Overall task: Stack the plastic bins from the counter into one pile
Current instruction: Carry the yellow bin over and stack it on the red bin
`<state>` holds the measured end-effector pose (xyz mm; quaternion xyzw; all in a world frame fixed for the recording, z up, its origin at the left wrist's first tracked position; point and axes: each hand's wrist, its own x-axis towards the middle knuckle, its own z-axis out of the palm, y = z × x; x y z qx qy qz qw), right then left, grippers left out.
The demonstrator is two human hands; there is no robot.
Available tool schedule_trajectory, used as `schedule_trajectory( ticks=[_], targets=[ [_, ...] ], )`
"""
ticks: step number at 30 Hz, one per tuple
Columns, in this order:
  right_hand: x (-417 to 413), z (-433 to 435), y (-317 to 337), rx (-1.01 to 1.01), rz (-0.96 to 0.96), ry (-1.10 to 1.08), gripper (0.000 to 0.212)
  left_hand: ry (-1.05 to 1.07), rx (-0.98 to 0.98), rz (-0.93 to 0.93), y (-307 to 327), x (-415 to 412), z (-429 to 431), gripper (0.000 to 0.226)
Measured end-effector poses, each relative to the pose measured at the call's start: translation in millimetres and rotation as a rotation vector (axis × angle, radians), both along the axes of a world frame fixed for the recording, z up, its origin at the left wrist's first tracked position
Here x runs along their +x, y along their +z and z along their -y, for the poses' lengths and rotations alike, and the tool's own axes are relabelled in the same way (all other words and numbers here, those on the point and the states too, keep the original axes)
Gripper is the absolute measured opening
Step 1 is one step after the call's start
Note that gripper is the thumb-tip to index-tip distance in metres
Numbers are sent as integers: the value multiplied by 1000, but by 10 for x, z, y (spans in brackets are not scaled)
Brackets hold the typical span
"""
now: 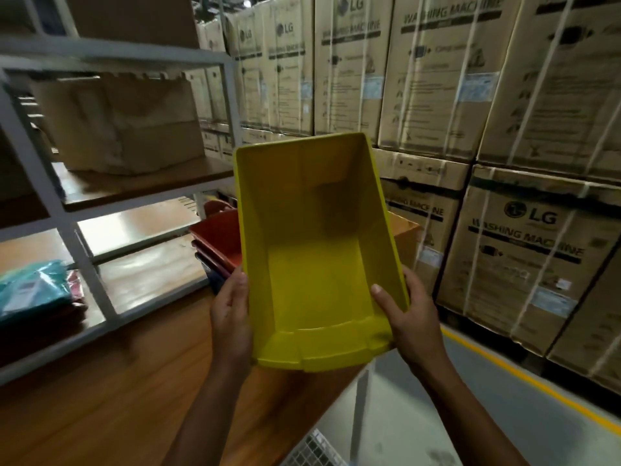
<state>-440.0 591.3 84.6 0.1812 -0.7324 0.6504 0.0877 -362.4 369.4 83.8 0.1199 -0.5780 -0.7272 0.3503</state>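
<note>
I hold an empty yellow plastic bin [316, 250] in the air above the wooden counter [111, 381], tilted so its open top faces me. My left hand [232, 314] grips its left wall and my right hand [408, 314] grips its right wall near the low front lip. Behind the yellow bin, on the counter, stands a pile of nested bins [215, 243]: a red one on top, then a pinkish one and a dark blue one. The yellow bin hides most of that pile.
A grey metal rack [67, 227] with wooden shelves stands at the left, holding a cardboard box [124, 122] and teal wrapped packets [33, 287]. Stacked washing-machine cartons [524, 247] fill the right. A yellow floor line [524, 378] runs along them.
</note>
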Motion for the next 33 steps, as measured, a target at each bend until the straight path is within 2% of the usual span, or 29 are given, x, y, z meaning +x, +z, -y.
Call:
schedule_trajectory(
  ticks=[3, 6, 8, 9, 12, 13, 23, 29, 33],
  targets=[
    [-527, 179, 134, -12, -18, 112, 54, 73, -14, -54, 156, -282, 66, 55],
    [-1054, 349, 286, 2, -51, 202, 65, 149, -45, -88, 325, -558, 113, 62],
    [-1365, 454, 399, -6, -65, 275, 65, 204, -45, -100, 447, -723, 137, 64],
    [-1507, 509, 461, -8, -62, 314, 64, 230, -40, -97, 514, -802, 140, 61],
    [-1895, 683, 621, -8, -2, 449, 68, 293, -20, -69, 666, -1023, 213, 29],
    [-2008, 743, 673, -3, 15, 488, 65, 305, -8, -47, 717, -1087, 227, 25],
    [-2760, 1445, 777, 134, 116, 636, 52, 361, 109, 166, 924, -1503, 480, 18],
    [-2924, 1704, 740, 173, 168, 607, 51, 377, 170, 256, 918, -1665, 717, 16],
    [-2956, 1798, 712, 206, 150, 586, 50, 371, 135, 286, 850, -1706, 804, 18]
  ],
)
